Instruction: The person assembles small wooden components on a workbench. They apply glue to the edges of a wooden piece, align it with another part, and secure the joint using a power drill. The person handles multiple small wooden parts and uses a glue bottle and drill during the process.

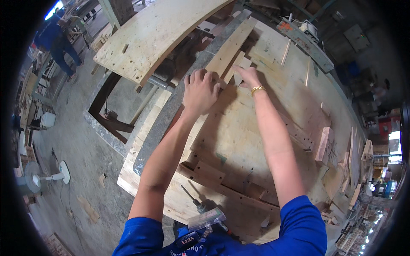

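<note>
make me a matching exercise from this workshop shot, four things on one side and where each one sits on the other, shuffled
Things:
1. left hand
2. right hand
3. gold bracelet
4. screwdriver

Places:
A. around the right wrist
B. lying on the plywood table near the person's chest
C. knuckles up, pressed on the edge of a long wooden plank
D. fingers stretched flat over small wooden strips

Pairs: 1-C, 2-D, 3-A, 4-B
</note>
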Available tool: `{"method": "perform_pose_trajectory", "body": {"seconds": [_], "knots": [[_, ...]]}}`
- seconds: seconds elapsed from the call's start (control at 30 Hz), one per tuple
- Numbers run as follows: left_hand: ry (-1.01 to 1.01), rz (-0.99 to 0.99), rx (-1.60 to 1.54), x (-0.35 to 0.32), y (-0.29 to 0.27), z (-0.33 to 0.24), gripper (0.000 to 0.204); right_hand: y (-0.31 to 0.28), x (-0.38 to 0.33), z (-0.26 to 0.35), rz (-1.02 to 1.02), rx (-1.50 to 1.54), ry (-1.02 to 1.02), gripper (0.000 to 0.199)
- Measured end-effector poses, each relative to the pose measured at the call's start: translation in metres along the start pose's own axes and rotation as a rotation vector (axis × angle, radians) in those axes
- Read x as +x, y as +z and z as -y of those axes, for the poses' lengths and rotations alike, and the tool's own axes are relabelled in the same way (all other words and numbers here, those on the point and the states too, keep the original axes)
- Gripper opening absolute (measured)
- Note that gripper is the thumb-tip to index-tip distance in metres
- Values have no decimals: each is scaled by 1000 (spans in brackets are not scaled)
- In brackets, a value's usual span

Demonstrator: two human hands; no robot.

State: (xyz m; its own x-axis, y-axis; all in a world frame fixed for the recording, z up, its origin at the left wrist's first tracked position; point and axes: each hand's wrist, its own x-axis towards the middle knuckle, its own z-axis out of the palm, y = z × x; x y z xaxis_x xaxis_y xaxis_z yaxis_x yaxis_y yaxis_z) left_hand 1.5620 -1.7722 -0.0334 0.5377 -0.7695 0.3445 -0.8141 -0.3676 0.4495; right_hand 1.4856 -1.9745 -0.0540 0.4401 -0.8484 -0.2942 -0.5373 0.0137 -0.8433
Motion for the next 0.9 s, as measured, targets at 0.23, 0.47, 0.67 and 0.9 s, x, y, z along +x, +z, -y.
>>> {"method": "perform_pose_trajectory", "body": {"seconds": [0.23,0.47,0.67,0.9], "knots": [[28,-26,-100,4,6,-10,38,-69,-60,-31,-25,439,29,44],[156,-302,-291,-20,6,9,23,-132,-317,-133,271,1166,3,45],[294,333,-643,-213,-8,-103,27,-101,-548,-220,-129,1332,324,44],[121,664,-64,-217,20,-164,18,-48,-576,-271,-388,1340,402,37]]}}
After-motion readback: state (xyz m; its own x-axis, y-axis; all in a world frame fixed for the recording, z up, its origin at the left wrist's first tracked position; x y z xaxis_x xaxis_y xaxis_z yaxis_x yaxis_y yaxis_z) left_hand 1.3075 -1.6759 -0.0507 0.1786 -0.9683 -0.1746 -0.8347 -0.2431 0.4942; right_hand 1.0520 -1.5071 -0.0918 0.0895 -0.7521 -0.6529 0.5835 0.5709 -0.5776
